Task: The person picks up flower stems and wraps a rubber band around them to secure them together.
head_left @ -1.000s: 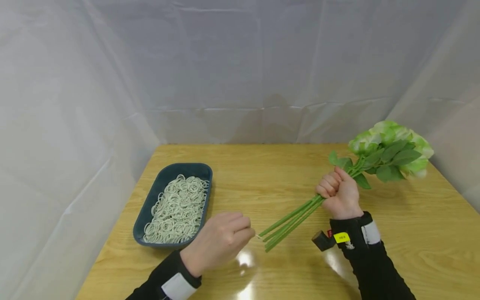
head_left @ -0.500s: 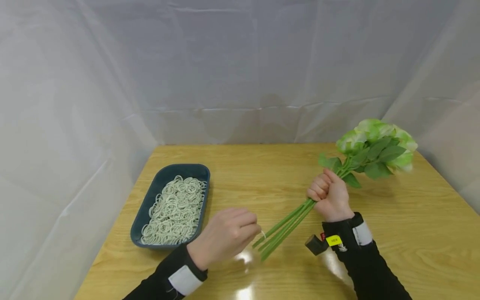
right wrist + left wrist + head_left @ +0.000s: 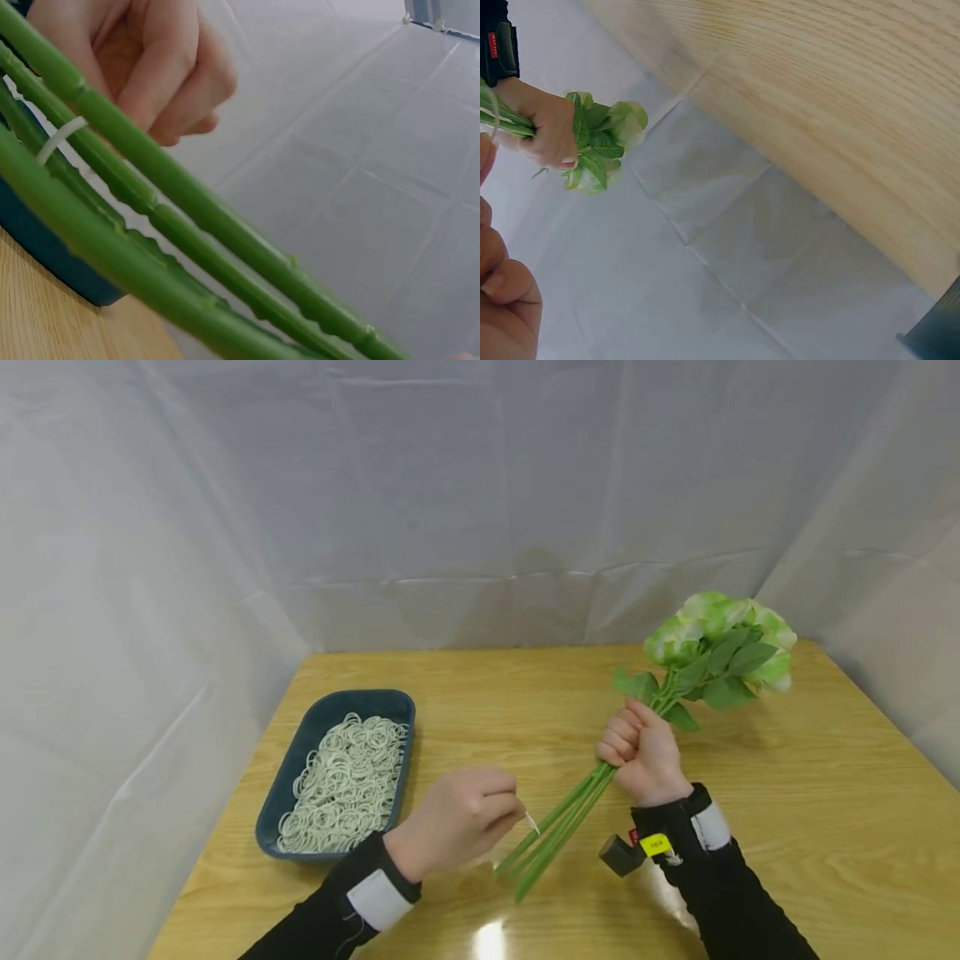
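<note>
Above the yellowish wooden worktop [image 3: 480, 718], the right hand [image 3: 637, 756] grips a light-looking bunch of green-and-white flowers [image 3: 693, 672] mid-stem, probably its stiffest hold; the left hand [image 3: 461, 818] pinches a thin white band [image 3: 533, 824], likely stretchy, by the stem ends.

The dark blue rectangular plastic tray [image 3: 367, 702] has smooth walls with a low sheen. Inside the tray, the thin off-white rubber-like bands [image 3: 345, 785] look smooth and matt. Under the tray, the yellow-brown rectangular worktop [image 3: 480, 710] shows wood grain beneath a glossy, glare-catching finish. Right of the tray, the long green plastic stems [image 3: 225, 219] are satiny and nubbed, while the pale green ruffled flower heads [image 3: 712, 622] resemble soft cloth. Beyond the tray, the grey-white creased sheet [image 3: 450, 485] looks like faintly shiny plastic.
</note>
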Demonstrator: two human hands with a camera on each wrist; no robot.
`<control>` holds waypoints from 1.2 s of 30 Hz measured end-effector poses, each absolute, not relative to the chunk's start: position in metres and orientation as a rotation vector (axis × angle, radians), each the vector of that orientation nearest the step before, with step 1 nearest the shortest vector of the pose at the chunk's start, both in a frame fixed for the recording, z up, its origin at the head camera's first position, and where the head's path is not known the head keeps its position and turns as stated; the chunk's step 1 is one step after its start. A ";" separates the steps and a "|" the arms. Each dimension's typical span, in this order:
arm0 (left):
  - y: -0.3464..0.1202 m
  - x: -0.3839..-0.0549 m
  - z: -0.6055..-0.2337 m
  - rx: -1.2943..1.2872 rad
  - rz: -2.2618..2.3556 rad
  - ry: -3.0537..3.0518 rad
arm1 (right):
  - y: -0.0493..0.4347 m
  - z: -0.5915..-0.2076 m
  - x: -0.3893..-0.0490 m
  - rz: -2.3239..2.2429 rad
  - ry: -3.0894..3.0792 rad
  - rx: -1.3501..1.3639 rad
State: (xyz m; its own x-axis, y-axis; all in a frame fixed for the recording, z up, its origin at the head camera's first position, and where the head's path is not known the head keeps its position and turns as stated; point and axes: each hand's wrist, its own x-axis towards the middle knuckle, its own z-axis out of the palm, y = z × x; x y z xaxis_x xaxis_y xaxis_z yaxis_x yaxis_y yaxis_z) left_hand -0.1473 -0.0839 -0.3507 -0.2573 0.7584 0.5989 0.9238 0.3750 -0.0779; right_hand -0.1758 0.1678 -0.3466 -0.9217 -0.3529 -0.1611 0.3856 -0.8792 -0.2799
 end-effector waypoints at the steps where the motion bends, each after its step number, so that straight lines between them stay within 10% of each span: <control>1: -0.083 -0.148 -0.351 -1.441 -0.402 -2.089 | 0.167 -0.347 -0.175 -2.714 0.446 0.141; 36: -0.054 -0.164 -0.338 -1.490 -0.382 -1.984 | 0.156 -0.342 -0.165 -2.571 0.490 -0.019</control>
